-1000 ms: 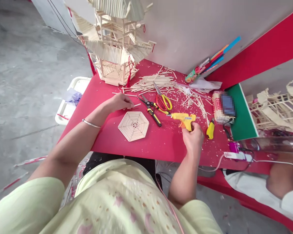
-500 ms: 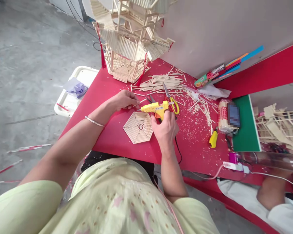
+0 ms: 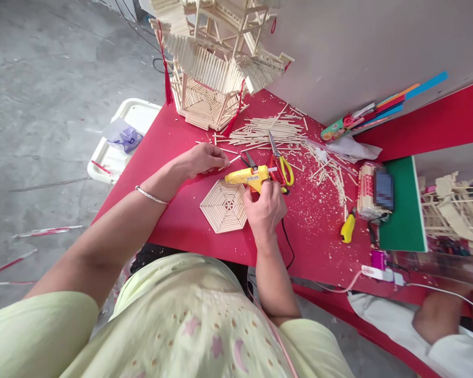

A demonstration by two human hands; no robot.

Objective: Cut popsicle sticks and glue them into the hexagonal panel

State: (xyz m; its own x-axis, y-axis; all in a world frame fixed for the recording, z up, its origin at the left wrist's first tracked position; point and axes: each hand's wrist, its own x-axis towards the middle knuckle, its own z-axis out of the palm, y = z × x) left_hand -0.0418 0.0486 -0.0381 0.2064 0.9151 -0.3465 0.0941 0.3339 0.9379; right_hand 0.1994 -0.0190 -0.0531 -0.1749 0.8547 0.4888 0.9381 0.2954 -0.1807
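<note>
My right hand [image 3: 265, 210] is closed around the handle of a yellow hot glue gun [image 3: 244, 177], whose nozzle points left. My left hand [image 3: 205, 159] pinches a short thin wooden stick [image 3: 223, 168] close to the nozzle. Below the gun lies a hexagonal panel [image 3: 224, 207] of wooden sticks laid in rings, flat on the red table [image 3: 197, 236]. Behind the gun are scissors with yellow handles [image 3: 286, 172], and a second dark-bladed tool [image 3: 249, 159] is partly hidden by the gun.
A tall stick pagoda model [image 3: 208, 68] with red tassels stands at the back. Loose sticks [image 3: 266, 131] and crumbs cover the table's right. A yellow cutter [image 3: 348, 227], a stick bundle [image 3: 366, 189] and a power strip [image 3: 380, 274] lie farther right. Another person's leg [image 3: 437, 312] shows there.
The camera view has shifted slightly. The glue gun has moved a little left and down, its nozzle now near the panel's upper edge. Both hands keep their grips.
</note>
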